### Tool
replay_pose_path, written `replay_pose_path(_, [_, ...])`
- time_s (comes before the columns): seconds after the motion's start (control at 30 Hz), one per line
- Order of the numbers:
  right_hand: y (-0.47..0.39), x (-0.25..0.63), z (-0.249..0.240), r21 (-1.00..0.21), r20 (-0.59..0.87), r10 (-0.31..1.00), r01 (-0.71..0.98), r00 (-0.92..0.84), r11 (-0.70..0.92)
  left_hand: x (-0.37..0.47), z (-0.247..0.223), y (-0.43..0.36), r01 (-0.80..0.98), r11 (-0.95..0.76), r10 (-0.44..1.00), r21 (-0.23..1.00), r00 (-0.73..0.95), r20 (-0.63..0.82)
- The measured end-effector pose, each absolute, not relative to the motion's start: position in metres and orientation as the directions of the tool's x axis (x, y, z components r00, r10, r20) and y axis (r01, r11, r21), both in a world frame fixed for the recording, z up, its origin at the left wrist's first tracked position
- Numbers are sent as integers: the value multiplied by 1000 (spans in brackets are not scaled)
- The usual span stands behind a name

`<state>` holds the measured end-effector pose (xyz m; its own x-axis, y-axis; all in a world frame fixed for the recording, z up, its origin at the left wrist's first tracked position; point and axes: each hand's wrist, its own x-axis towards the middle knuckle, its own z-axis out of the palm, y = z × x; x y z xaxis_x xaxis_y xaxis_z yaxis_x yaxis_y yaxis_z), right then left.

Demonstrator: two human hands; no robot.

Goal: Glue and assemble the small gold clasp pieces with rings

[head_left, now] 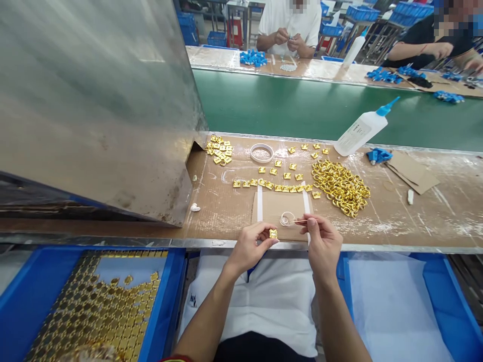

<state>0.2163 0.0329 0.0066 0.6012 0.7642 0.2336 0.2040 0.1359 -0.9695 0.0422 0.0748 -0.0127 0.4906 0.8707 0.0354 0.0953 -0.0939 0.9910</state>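
Observation:
My left hand (251,247) pinches a small square gold piece (273,234) between thumb and fingers, just above the bench's front edge. In my right hand (323,241) is a thin pale stick (300,221), its tip by a small clear round dish (287,218). The dish lies on a cardboard sheet (279,203) held by white tape strips. Behind the sheet runs a row of square gold pieces (285,188), with several more scattered beyond it. A heap of gold rings (339,186) lies to the right of the row.
A large metal housing (94,110) stands at the left. A white squeeze bottle (360,133) with a blue nozzle leans at the bench's back edge, before a green belt (271,98). Blue bins (175,286) flank my lap. Two people work across the belt.

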Motion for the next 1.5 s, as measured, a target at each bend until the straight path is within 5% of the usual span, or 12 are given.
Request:
replay_pose_path(0.7, [14,183,3,-984,177,864,98,471,148,43,-13,74,60,-129,862,990,500,82])
replay_pose_path(1.5, [15,183,6,-944,278,866,286,416,166,42,-14,75,80,-129,857,988,510,71])
